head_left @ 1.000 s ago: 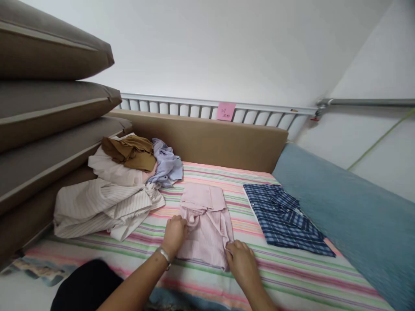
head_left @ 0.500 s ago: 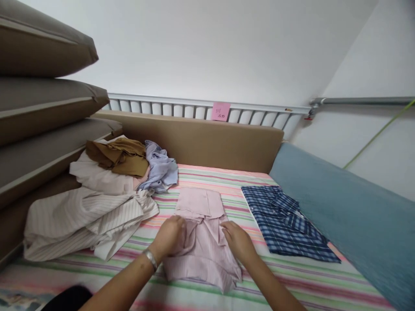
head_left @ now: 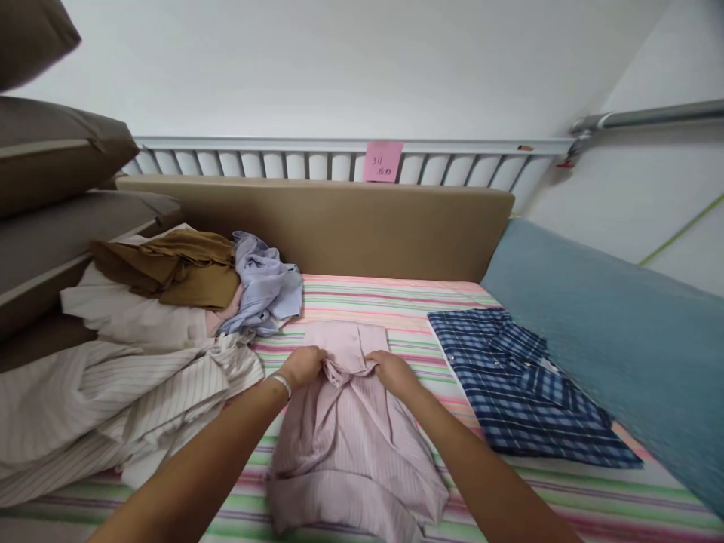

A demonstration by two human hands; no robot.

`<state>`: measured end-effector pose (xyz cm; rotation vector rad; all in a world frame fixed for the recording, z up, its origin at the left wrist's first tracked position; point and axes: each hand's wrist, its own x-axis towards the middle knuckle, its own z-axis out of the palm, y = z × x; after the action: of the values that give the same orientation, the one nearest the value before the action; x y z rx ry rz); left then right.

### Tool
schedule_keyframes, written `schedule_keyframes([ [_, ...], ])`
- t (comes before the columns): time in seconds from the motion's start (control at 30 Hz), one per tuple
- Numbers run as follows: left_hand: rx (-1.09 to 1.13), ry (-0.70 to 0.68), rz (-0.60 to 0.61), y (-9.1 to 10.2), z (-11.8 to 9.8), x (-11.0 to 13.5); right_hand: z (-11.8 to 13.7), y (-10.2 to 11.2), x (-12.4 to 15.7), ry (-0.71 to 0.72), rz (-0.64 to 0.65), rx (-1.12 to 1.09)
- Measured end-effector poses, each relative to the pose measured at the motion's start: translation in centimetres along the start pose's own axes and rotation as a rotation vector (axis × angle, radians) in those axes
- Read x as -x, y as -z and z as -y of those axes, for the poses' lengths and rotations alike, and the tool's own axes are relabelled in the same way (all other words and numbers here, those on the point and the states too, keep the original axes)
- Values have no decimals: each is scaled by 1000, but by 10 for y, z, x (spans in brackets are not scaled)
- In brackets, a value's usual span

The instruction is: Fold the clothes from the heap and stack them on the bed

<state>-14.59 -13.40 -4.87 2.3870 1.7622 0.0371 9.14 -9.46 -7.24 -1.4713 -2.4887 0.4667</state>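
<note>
A pale pink striped shirt [head_left: 351,445] lies partly folded on the striped bedsheet [head_left: 390,298] in the middle of the view. My left hand [head_left: 302,366] is closed on the shirt's left side near its upper fold, a bracelet on the wrist. My right hand [head_left: 391,372] is closed on the same fold from the right. Both hands pinch the cloth where it bunches between them. The shirt's lower part spreads loose toward me.
A folded blue checked shirt [head_left: 520,385] lies to the right, beside a blue cushion [head_left: 611,324]. A heap of unfolded clothes [head_left: 158,324] sits at the left: white striped, brown and light blue. Stacked brown cushions [head_left: 62,196] stand at far left, a tan headboard [head_left: 339,226] behind.
Both hands have moved up the pink shirt from its lower edge to its upper fold and gripped it. The camera has shifted nearer and lower.
</note>
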Motion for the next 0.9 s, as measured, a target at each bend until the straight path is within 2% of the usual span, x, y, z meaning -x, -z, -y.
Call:
schedule_keyframes([
  [0.23, 16, 37, 93, 17, 8, -21, -4, 8, -24, -87, 30, -56],
  [0.57, 21, 104, 61, 13, 9, -30, -8, 13, -17, 91, 140, -28],
  [0.73, 17, 105, 30, 10, 6, -36, 1, 10, -16, 75, 113, 101],
  [0.83, 23, 106, 8, 19, 5, -34, 8, 16, -20, 17, 99, 164],
  [0.9, 28, 94, -14, 34, 3, -27, 13, 30, -21, -1, 92, 193],
])
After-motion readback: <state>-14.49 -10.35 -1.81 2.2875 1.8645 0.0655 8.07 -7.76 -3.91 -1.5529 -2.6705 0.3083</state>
